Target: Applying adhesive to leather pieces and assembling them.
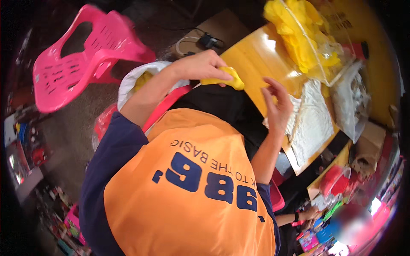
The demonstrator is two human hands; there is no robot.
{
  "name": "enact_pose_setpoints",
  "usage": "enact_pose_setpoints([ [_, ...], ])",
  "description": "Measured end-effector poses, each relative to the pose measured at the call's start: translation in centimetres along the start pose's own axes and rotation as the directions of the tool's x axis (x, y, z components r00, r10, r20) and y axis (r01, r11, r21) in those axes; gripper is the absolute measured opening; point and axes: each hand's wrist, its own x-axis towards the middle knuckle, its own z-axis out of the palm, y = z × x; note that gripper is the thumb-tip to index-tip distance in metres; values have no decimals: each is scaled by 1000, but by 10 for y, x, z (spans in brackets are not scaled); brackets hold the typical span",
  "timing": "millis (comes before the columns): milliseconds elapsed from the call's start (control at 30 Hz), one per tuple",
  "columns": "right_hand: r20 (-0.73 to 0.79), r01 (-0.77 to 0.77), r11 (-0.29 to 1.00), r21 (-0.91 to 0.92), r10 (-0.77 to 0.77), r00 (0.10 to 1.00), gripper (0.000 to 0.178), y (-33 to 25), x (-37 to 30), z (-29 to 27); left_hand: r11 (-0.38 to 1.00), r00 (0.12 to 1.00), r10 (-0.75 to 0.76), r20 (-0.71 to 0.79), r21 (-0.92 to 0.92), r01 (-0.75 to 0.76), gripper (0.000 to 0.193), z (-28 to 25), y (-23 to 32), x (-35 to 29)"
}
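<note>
My left hand (203, 67) is closed round a small, glossy yellow piece (235, 79), whose rounded end sticks out past the fingers; I cannot make out its exact kind. It is held above my dark-clothed lap, close to the corner of a yellow-brown table (252, 55). To the right, my right hand (278, 104) hovers with thumb and fingers apart and nothing between them. Beside that hand, a crumpled white cloth (314, 115) lies on the table. Under my left forearm stands a white sack (128, 85) with yellow stuff inside.
A pink plastic chair (94, 55) stands at the far left. Yellow sheeting (297, 30) is heaped at the table's far end, with a clear plastic bag (352, 98) nearby. A black plug adapter (208, 41) lies beyond my hands. At lower right, another person's hand (309, 213) shows.
</note>
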Motion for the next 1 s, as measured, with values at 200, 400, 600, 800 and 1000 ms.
enact_pose_setpoints([
  [200,62,-171,973,157,163,985,11,41,-46,-13,685,871,-455,-184,-697,210,33,-46,-135,-106],
  [400,161,-223,969,-106,238,958,15,43,-66,1,263,386,-879,-279,-960,-94,38,17,-300,-122],
  [600,107,-271,963,-6,270,957,11,30,-59,18,214,79,-940,-331,-755,-620,35,40,-460,-157],
  [800,28,-257,965,-57,259,966,10,36,-56,19,-83,488,-836,-253,-819,-567,37,7,-458,-163],
  [1000,-14,-333,943,7,333,943,14,37,-58,12,708,736,-645,-205,-523,475,19,3,-359,-124],
])
